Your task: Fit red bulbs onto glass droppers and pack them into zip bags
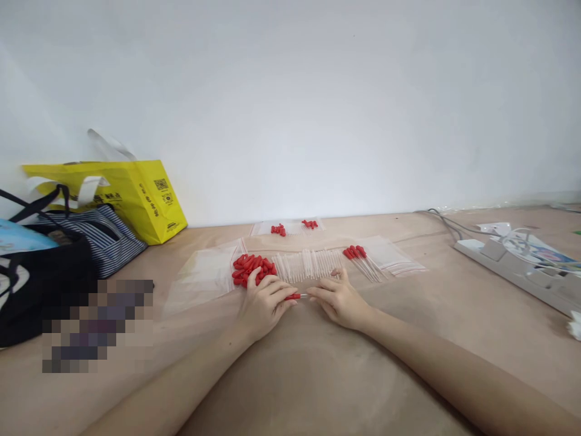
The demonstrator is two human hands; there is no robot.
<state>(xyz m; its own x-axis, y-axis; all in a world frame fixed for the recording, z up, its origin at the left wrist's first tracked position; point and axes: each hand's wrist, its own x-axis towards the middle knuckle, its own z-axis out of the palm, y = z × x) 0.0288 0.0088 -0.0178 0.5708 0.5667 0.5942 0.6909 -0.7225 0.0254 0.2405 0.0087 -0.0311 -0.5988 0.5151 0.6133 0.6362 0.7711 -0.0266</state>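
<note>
My left hand (265,304) pinches a red rubber bulb (293,297) between thumb and fingers. A thin clear tube (304,296) lies in line with the bulb, its other end between the closed fingertips of my right hand (341,301). Whether the tube sits inside the bulb is too small to tell. Just beyond my left hand is a pile of red rubber bulbs (242,266). Clear tubes (313,264) lie side by side in a row behind both hands. To their right, several droppers (358,255) with red bulbs on clear tubes lie slanted together.
Clear zip bags (204,269) lie under the parts, and another bag with red bulbs (278,230) is near the wall. A yellow bag (149,200), a striped pouch (115,233) and a black bag (68,284) stand left. A white power strip (503,266) with cables is right.
</note>
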